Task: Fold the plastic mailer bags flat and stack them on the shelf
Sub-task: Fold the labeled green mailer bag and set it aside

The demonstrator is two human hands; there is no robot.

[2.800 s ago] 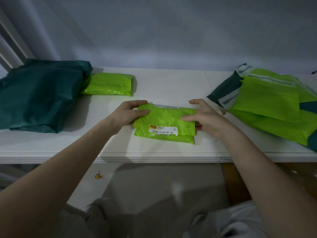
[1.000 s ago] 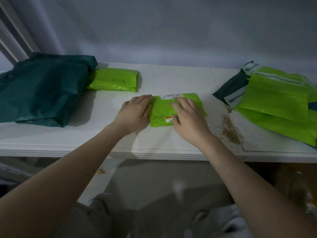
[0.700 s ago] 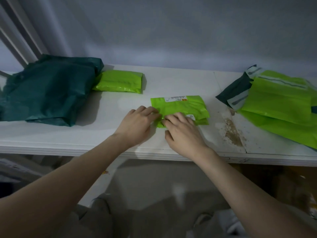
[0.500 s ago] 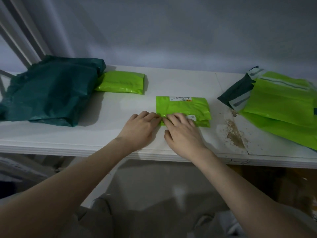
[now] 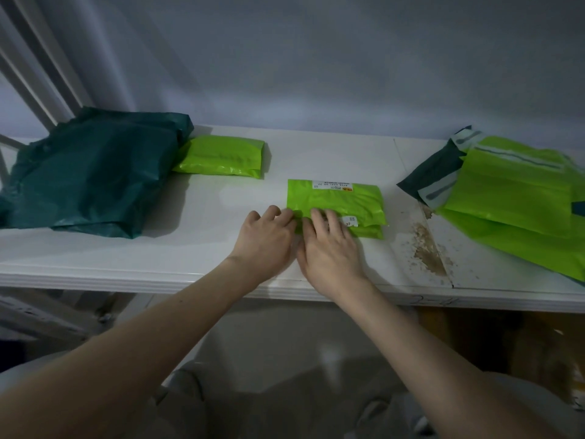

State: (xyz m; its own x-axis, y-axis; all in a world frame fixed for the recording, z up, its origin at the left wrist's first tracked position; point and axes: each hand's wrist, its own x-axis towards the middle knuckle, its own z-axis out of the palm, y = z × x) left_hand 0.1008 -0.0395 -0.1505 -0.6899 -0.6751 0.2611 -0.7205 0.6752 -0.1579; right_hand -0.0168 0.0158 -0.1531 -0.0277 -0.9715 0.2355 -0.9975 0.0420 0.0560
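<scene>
Currently, taking the folded lime mailer [image 5: 335, 202] at mid-shelf as landmark: far to its left lies a heap of dark green bags [image 5: 91, 172], and against that heap's right edge, behind and left of the landmark, sits 1 finished lime packet [image 5: 221, 157], judged to be the start of the stack. The white shelf [image 5: 126, 264] carries everything.

The left hand [image 5: 264, 237] rests at the landmark's near-left corner, fingers extended, only the tips touching the plastic. The right hand [image 5: 329, 245] lies just beside it on the near edge, fingers flat and pressing down; neither hand grips anything. This placement is judged to flatten the crease so the springy film does not unfold.

To the right of the landmark, past a brown stain [image 5: 425, 248], an unfolded pile of lime and dark green mailers [image 5: 512, 198] awaits work.

Against 2.8 s ago, the mailer is turned over, its label now at the far edge, and sits further back. The hands have gone from holding its 2 ends to meeting at its near-left corner.
</scene>
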